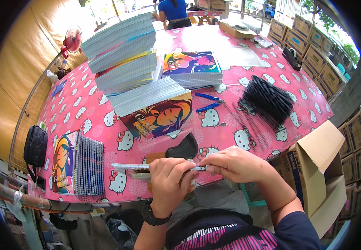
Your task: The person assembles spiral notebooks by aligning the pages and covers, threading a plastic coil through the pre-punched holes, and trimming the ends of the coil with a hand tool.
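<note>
At the near edge of the table my left hand (170, 177), a dark watch on its wrist, is closed on a thin stack of pages, a notebook (126, 166) held edge-up. Just right of it, my right hand (230, 163) pinches at the notebook's right end. What lies between those fingertips is too small to make out. Beyond the hands lies a dark curved piece (183, 146). Blue-handled cutting pliers (207, 107) rest farther off, beside loose black spiral coils (247, 121) and a thick pile of coils (268, 102).
Tall stacks of unbound notebooks (122, 54) stand at the back left, with another stack (193, 79) beside them. Spiral-bound notebooks (88, 166) and a black bag (35, 146) are at left. An opened carton (314, 166) is at right. A person (173, 10) stands beyond the pink-covered table (226, 133).
</note>
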### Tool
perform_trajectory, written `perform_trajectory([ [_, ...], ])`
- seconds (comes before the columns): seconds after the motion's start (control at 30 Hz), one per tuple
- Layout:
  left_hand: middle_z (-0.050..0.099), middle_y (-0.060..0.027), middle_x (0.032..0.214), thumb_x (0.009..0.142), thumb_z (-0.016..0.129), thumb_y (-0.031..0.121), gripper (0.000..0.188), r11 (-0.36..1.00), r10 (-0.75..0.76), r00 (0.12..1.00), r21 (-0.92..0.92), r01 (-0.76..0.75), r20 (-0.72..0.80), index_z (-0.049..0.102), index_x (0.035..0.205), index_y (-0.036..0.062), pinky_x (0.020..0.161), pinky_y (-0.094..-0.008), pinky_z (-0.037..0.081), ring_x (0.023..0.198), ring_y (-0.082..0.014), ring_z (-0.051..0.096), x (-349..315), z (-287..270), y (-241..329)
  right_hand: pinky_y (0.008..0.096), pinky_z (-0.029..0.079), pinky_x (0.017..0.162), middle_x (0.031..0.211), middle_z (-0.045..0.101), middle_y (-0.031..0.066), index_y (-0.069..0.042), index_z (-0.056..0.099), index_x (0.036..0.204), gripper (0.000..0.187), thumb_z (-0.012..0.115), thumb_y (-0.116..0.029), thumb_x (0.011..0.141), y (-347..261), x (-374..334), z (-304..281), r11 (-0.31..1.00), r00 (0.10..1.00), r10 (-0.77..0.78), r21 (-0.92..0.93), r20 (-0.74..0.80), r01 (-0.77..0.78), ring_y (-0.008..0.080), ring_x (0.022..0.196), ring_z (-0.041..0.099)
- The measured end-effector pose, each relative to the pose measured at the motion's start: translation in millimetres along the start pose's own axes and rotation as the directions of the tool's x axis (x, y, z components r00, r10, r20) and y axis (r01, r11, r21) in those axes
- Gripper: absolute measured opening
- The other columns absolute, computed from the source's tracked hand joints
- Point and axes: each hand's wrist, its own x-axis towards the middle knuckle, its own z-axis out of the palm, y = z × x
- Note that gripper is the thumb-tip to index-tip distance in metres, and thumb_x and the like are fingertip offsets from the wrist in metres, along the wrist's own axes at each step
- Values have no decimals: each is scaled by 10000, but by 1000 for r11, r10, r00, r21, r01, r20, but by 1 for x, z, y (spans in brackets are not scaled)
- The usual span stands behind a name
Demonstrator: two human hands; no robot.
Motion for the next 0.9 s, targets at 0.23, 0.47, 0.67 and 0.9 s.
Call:
perform_trajectory([
  [0.23,611,13,945,724,779,200,283,999,-39,999,-13,39,24,650,968,138,797,-366,333,851,-178,559,7,-5,12,379,508,658,803,632,124,-29,571,1144,232,563,-102,924,-2,4,4,985,972,-128,90,-196,148,286,715,644],
  [0.47,589,19,867,792,722,270,185,994,-41,994,107,30,103,677,938,166,834,-362,292,815,-173,528,7,-4,15,393,501,849,1126,613,188,-28,500,1287,531,660,-307,864,91,54,36,981,942,189,4,-277,-195,307,990,608],
  [0.67,635,29,939,822,690,204,172,998,-64,983,11,63,169,652,983,156,913,-399,281,893,-168,578,9,-8,8,537,374,972,1381,394,263,-82,438,1332,710,674,-450,772,93,68,95,904,941,69,-378,-332,-200,408,1246,416],
  [0.9,644,18,889,889,637,269,139,992,-120,983,63,112,138,656,934,139,987,-429,227,860,-187,579,10,-8,16,424,499,800,1069,588,201,-60,553,1179,420,695,-111,787,98,50,86,972,816,225,63,-532,-227,353,957,598],
])
